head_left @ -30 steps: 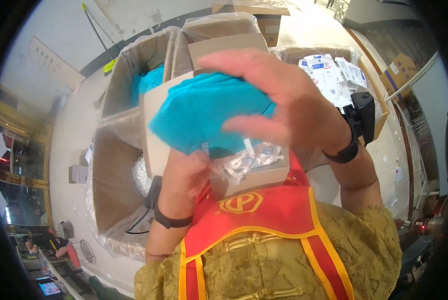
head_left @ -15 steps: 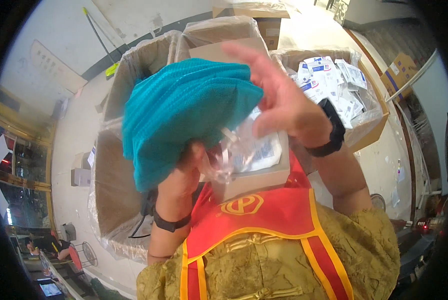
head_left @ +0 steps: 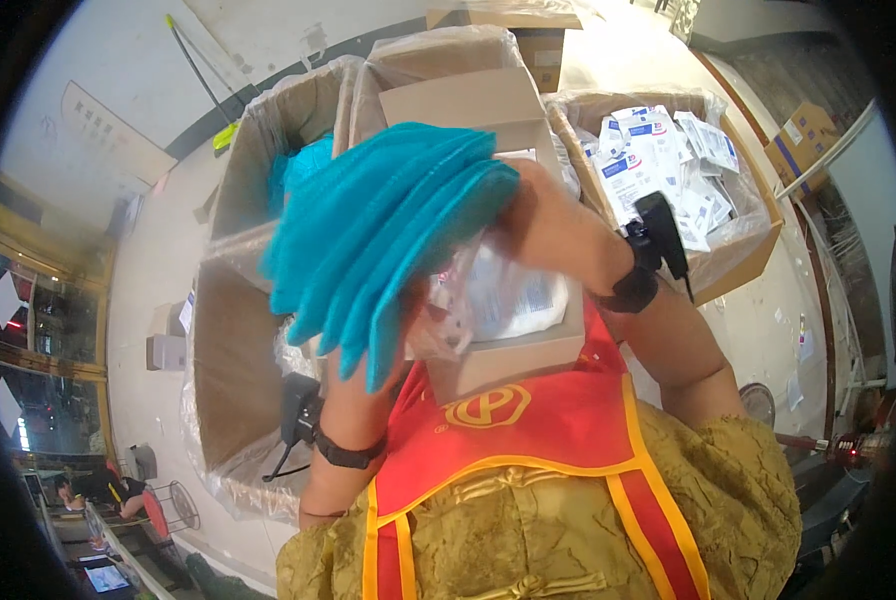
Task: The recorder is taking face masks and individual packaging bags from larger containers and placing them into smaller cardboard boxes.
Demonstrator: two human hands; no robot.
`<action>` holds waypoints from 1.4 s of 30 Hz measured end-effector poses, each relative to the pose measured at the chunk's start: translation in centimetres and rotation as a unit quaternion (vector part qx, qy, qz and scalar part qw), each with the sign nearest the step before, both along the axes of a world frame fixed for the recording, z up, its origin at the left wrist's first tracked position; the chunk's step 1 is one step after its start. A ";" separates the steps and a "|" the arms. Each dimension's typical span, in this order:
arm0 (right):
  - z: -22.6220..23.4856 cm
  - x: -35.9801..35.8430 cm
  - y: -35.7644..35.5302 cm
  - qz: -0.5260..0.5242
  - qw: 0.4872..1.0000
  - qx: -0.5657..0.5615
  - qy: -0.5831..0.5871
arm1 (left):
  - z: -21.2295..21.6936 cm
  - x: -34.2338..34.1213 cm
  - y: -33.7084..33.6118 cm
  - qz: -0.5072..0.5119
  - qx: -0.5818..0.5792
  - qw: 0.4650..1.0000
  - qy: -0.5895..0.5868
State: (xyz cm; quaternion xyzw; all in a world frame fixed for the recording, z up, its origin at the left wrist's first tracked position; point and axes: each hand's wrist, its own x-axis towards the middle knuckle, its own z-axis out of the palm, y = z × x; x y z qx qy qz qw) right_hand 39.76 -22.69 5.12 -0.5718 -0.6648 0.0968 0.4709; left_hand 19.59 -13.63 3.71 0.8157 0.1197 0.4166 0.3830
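Observation:
A thick stack of teal cloths (head_left: 378, 225) is held up in front of me, its layers fanned apart along the lower edge. My left hand (head_left: 398, 335) is closed on the stack from below, with its fingers mostly hidden. My right hand (head_left: 553, 225) is closed at the stack's right end; the fingertips are hidden and slightly blurred. Beneath the hands, crumpled clear plastic (head_left: 446, 325) hangs over an open cardboard box (head_left: 513, 365) against my apron. White printed packets (head_left: 528, 300) lie inside this box.
Several plastic-lined cartons surround me. The right carton (head_left: 743, 255) holds many white packets (head_left: 658, 170). More teal material (head_left: 313, 165) shows in the back-left carton (head_left: 238, 190). A left carton (head_left: 223, 380) stands nearer. A broom (head_left: 203, 75) leans at the back wall.
My right hand has come down from its raised, open pose to the stack's right end. The cloth layers have fanned apart. Teal material now shows in the back-left carton.

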 end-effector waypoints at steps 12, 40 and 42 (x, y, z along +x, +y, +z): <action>-0.3 -1.1 -4.0 0.104 0.973 -0.138 0.151 | 1.4 -1.3 4.0 -0.014 -0.465 0.849 -0.251; 2.2 -0.6 -1.9 0.107 0.955 -0.156 -0.229 | 7.1 -3.6 2.0 -0.246 0.142 0.932 0.226; 3.0 -1.0 -1.8 0.110 0.953 -0.130 -0.249 | 7.7 -3.9 0.8 -0.198 0.175 0.930 0.255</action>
